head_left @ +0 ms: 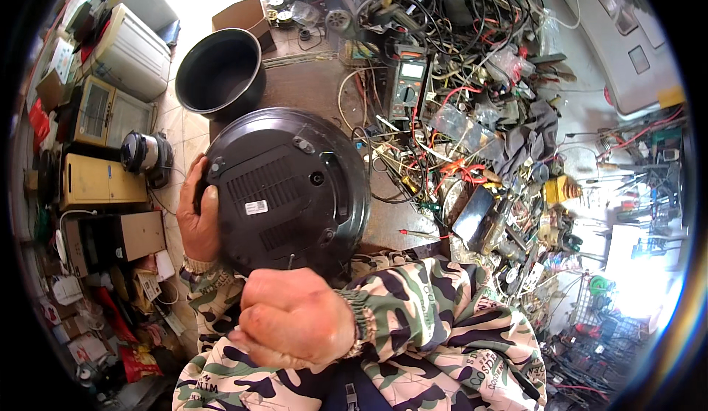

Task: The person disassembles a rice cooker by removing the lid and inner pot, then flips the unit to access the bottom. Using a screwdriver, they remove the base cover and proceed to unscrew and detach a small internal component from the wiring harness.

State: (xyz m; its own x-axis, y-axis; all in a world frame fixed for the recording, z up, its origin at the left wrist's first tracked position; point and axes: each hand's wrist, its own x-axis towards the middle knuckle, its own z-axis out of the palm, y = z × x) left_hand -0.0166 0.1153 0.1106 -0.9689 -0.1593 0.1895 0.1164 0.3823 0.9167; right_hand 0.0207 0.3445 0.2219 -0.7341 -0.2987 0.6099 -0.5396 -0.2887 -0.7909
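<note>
Person's L hand [199, 219] is spread wide along the side of a round black appliance base [291, 182], thumb up near the rim, prob. to steady it. The base lies bottom-up on the table [302, 86], just R of that hand, presumably so its vents & recessed holes face the worker. R hand [295, 319] is a closed fist by the base's near edge; a thin metal shaft [291, 262] shows just beyond, so it's apparently gripping a tool, handle hidden. Can't tell if the tip touches. Beyond L hand, a black pot [221, 75] stands open, prob. there to leave working room. Far R of L hand, past the base, a multimeter [409, 83] w/ lit screen sits by tangled cables, likely for easy reach.
</note>
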